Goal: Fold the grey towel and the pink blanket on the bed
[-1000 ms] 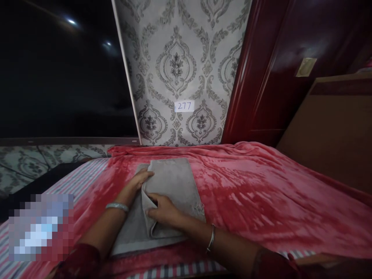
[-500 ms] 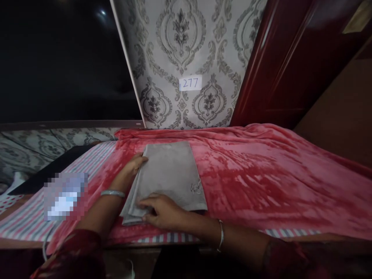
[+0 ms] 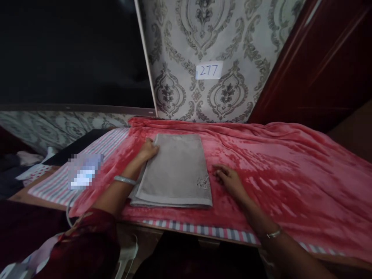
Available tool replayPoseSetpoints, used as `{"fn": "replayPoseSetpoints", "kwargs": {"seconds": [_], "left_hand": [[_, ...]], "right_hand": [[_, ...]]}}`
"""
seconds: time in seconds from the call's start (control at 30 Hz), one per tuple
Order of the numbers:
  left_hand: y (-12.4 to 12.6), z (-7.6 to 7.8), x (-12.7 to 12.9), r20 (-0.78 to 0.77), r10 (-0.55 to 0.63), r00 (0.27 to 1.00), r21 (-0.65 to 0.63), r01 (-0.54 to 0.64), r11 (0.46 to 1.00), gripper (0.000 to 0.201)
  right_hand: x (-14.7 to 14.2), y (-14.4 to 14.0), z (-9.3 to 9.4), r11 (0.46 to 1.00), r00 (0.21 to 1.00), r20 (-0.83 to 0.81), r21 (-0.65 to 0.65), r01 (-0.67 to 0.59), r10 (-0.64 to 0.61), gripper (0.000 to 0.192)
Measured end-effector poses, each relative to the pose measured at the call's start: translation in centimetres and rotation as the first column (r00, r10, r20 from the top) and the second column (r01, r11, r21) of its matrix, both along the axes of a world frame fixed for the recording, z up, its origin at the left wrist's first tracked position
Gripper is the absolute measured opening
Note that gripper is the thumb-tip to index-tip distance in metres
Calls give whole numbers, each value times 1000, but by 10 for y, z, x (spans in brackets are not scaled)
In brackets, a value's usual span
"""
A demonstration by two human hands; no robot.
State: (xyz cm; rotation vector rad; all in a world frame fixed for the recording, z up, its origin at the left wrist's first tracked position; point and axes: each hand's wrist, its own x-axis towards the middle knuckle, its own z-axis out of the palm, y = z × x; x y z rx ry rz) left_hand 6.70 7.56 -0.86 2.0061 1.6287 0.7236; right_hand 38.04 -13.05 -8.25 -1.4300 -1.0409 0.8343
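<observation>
A grey folded towel (image 3: 177,166) lies flat on a red plush blanket (image 3: 279,193), a small embroidered mark near its lower right corner. My left hand (image 3: 149,150) is at the towel's upper left edge, thumb over the top and fingers partly hidden at the side, closed on it. To the right of the towel, just above the blanket, is my right hand (image 3: 229,179), its fingers loosely bent and apart. It holds nothing and does not touch the towel.
A striped cloth (image 3: 55,186) shows under the blanket, with a pixelated bright object (image 3: 85,172) and a cable on the left. Behind stand a large dark screen (image 3: 72,54), a patterned wall with a paper label (image 3: 209,70) reading 277, and a dark red panel (image 3: 316,69).
My right hand has left the towel's lower left part and moved to the right, beyond its right edge. My left hand stays at the left edge. The camera view has shifted.
</observation>
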Motion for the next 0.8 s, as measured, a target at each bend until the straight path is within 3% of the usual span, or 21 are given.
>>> {"fn": "replayPoseSetpoints", "kwargs": {"seconds": [0.07,0.17,0.43,0.63,0.8], "left_hand": [[-15,3,-9,-44,67,997,-1,-67,998,35],[-44,6,-27,-77,48,996,-30,-51,998,19],[-109,-6,-49,-107,19,994,87,-10,996,26],[-125,-11,-48,-145,44,988,29,-41,999,25],[-129,-2,-45,-70,49,996,1,-49,999,35]], "right_hand": [[0,-3,-8,1000,1000,-19,4,-15,15,47],[-2,-5,-12,998,999,7,25,-54,54,43],[1,-6,-15,989,981,156,73,-126,113,38],[3,-6,-17,984,968,211,90,-156,134,37],[1,-6,-18,985,965,238,106,-137,109,34]]}}
